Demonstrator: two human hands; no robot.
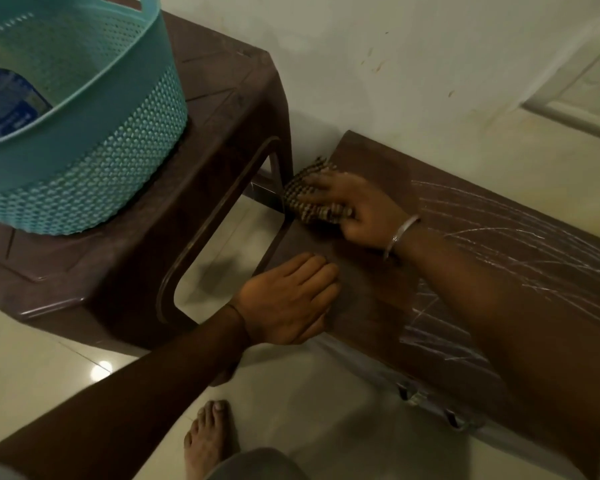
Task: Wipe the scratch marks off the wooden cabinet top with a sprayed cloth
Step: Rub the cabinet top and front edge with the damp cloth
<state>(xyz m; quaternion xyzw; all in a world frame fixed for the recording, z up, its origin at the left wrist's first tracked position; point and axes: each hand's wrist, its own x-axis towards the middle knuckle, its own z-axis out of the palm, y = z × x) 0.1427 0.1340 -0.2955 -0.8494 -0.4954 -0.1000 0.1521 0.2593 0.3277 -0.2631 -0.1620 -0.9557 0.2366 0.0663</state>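
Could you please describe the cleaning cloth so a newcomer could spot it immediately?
Find the low brown cabinet top against the wall. At its far left corner, beside the plastic stool, the right hand presses the cloth; it is the only checked, woven-looking thing there.

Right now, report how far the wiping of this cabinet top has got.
Done: the left end of the cabinet top, around the hands, looks free of marks. In hand: the right hand presses the checked cloth at the far left corner while the left hand lies flat on the near edge. Left: white scratch marks cross the rest of the top to the right.
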